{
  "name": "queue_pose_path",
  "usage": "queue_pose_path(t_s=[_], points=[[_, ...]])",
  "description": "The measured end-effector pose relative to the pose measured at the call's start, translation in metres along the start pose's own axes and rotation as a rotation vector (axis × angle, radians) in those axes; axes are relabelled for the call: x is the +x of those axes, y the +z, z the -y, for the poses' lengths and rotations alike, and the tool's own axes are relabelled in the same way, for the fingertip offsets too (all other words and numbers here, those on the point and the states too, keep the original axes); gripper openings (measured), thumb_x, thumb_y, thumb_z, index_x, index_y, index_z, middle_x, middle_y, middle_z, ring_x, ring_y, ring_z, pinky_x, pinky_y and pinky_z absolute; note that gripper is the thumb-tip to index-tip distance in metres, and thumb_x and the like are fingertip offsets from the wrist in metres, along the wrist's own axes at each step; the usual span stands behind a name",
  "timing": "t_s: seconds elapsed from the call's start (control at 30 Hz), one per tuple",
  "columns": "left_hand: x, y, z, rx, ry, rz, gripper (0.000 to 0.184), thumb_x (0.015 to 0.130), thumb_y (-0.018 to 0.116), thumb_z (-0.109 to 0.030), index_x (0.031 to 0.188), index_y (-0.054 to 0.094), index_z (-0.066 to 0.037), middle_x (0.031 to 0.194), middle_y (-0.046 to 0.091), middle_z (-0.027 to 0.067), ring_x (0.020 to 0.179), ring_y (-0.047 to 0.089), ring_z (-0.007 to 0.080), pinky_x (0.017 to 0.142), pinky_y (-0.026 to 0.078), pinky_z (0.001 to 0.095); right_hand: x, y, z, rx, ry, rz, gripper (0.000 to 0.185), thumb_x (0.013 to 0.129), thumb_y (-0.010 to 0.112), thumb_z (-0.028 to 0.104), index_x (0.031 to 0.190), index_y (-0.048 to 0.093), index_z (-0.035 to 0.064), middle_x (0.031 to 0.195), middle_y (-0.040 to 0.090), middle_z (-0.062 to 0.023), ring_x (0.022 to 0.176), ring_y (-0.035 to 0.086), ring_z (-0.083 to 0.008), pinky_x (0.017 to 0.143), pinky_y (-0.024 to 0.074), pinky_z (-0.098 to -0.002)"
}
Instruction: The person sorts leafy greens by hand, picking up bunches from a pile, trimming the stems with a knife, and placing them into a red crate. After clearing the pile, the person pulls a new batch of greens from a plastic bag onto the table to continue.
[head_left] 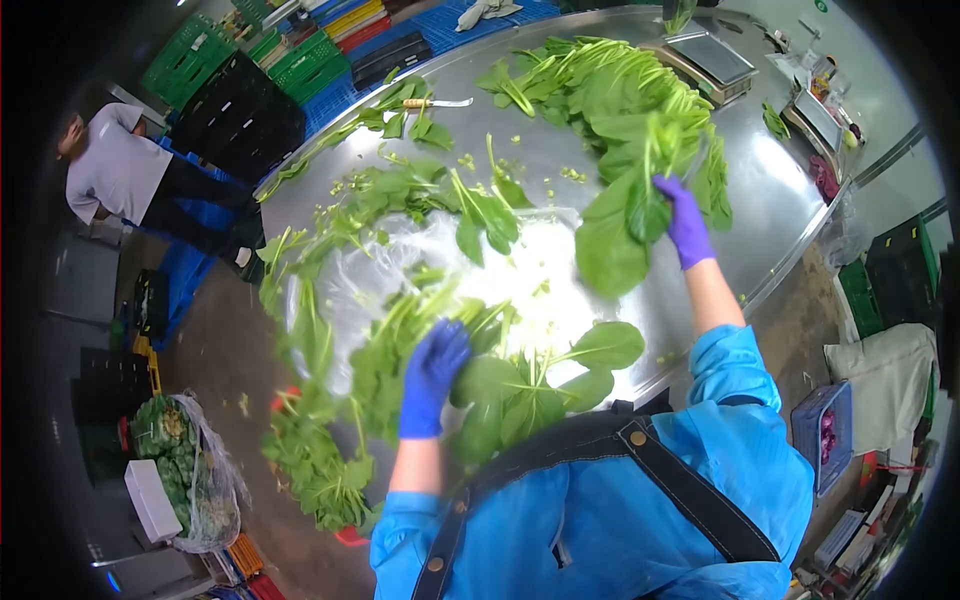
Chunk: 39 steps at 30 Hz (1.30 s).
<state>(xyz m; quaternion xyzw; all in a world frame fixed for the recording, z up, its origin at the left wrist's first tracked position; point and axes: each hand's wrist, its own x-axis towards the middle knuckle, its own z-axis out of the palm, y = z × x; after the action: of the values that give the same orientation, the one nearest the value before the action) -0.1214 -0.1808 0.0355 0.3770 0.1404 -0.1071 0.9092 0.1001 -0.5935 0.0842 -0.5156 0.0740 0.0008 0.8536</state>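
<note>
My right hand (686, 226), in a purple glove, is closed on a bunch of leafy greens (612, 240). The bunch is slightly smeared by motion, and its broad leaves hang to the left of the glove. My left hand (434, 378), in a blue-purple glove, rests against loose greens near the table's front edge. Its fingers look stretched out, and nothing shows in its grasp. Close by, round leaves on long stalks (540, 385) lie right of that hand. Clear plastic film (365, 270) is spread on the metal table (750, 165) under scattered leaves.
A large pile of greens (625, 90) covers the far side. A knife with a wooden handle (437, 103) lies at the far left, and a scale (710, 58) stands at the far right. Green crates (190, 60) and another person (120, 165) are beyond the table.
</note>
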Motion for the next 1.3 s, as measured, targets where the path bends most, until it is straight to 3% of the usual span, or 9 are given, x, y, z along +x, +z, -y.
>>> queue_pose_path(t_s=[0.1, 0.27, 0.33, 0.53, 0.67, 0.8, 1.03, 1.13, 1.3], points=[[-0.017, -0.006, -0.004, -0.012, 0.021, -0.063, 0.055, 0.091, 0.047, -0.033, 0.133, 0.036, 0.001, 0.132, 0.043, 0.0207, 0.116, 0.049, 0.0308, 0.099, 0.040, 0.0405, 0.036, -0.005, 0.034, -0.067, -0.165, -0.052, 0.038, 0.080, 0.060, 0.017, 0.115, 0.053, 0.0013, 0.103, 0.060, -0.0074, 0.095, 0.059, -0.0184, 0.083, 0.0485, -0.0312], [-0.020, -0.002, -0.006, 0.033, 0.056, -0.096, 0.052, 0.091, 0.047, -0.030, 0.132, 0.037, 0.002, 0.130, 0.046, 0.0210, 0.110, 0.054, 0.0288, 0.095, 0.044, 0.0383, 0.169, -0.071, 0.060, -0.060, 0.132, -0.178, 0.040, 0.078, 0.064, 0.032, 0.107, 0.059, 0.0039, 0.100, 0.061, -0.0088, 0.078, 0.060, -0.0187, 0.062, 0.0507, -0.0341], [-0.021, -0.002, -0.001, 0.013, 0.058, -0.108, 0.053, 0.090, 0.048, -0.029, 0.132, 0.038, 0.002, 0.128, 0.047, 0.0206, 0.109, 0.054, 0.0287, 0.095, 0.043, 0.0387, 0.165, -0.065, 0.063, -0.590, -0.024, -0.523, 0.046, 0.077, 0.064, 0.037, 0.109, 0.059, 0.0050, 0.093, 0.062, -0.0057, 0.067, 0.056, -0.0171, 0.056, 0.0466, -0.0291], [-0.043, -0.001, 0.011, 0.180, 0.077, -0.240, 0.048, 0.089, 0.050, -0.023, 0.129, 0.041, 0.002, 0.124, 0.051, 0.0180, 0.106, 0.056, 0.0278, 0.093, 0.044, 0.0358, 0.131, -0.043, 0.035, -0.706, -0.338, -0.476, 0.051, 0.081, 0.061, 0.033, 0.122, 0.054, 0.0045, 0.096, 0.063, -0.0038, 0.069, 0.054, -0.0102, 0.053, 0.0435, -0.0242], [-0.047, -0.026, 0.008, 0.390, 0.096, -0.400, 0.038, 0.086, 0.055, -0.018, 0.119, 0.052, 0.002, 0.112, 0.060, 0.0129, 0.100, 0.059, 0.0222, 0.090, 0.045, 0.0322, 0.061, -0.006, 0.008, -0.758, -0.260, -0.147, 0.041, 0.085, 0.057, 0.028, 0.120, 0.056, 0.0057, 0.094, 0.066, -0.0055, 0.062, 0.052, -0.0057, 0.046, 0.0378, -0.0203], [-0.034, -0.064, 0.002, 0.983, 0.495, -0.605, 0.026, 0.083, 0.061, -0.015, 0.105, 0.062, -0.001, 0.098, 0.064, 0.0091, 0.089, 0.061, 0.0186, 0.080, 0.047, 0.0282, -0.023, 0.034, -0.036, -0.810, -0.138, 0.155, 0.036, 0.086, 0.056, 0.025, 0.117, 0.058, 0.0058, 0.088, 0.066, -0.0055, 0.053, 0.048, -0.0043, 0.042, 0.0334, -0.0190], [0.015, -0.051, 0.011, 1.851, 0.769, -0.437, 0.032, 0.073, 0.067, -0.023, 0.100, 0.062, -0.006, 0.096, 0.062, 0.0138, 0.086, 0.058, 0.0332, 0.079, 0.047, 0.0388, -0.120, 0.064, -0.101, -0.804, 0.232, 0.380, 0.031, 0.085, 0.057, 0.021, 0.111, 0.062, 0.0030, 0.083, 0.066, -0.0027, 0.046, 0.041, -0.0025, 0.041, 0.0334, -0.0188], [0.028, -0.041, 0.015, 2.056, 0.441, -0.485, 0.036, 0.071, 0.069, -0.024, 0.102, 0.061, -0.006, 0.098, 0.061, 0.0146, 0.087, 0.058, 0.0343, 0.079, 0.047, 0.0386, -0.152, 0.089, -0.097, -0.838, 0.311, 0.450, 0.031, 0.084, 0.058, 0.021, 0.112, 0.063, 0.0078, 0.080, 0.066, -0.0006, 0.052, 0.044, -0.0028, 0.046, 0.0364, -0.0188], [-0.016, 0.026, -0.017, 1.350, 0.418, -0.225, 0.040, 0.075, 0.070, -0.023, 0.108, 0.059, -0.004, 0.101, 0.062, 0.0122, 0.090, 0.059, 0.0242, 0.080, 0.046, 0.0336, -0.177, 0.094, -0.121, -0.982, 0.019, 0.612, 0.036, 0.080, 0.062, 0.011, 0.116, 0.060, 0.0112, 0.083, 0.068, -0.0094, 0.071, 0.064, -0.0155, 0.066, 0.0498, -0.0289]])
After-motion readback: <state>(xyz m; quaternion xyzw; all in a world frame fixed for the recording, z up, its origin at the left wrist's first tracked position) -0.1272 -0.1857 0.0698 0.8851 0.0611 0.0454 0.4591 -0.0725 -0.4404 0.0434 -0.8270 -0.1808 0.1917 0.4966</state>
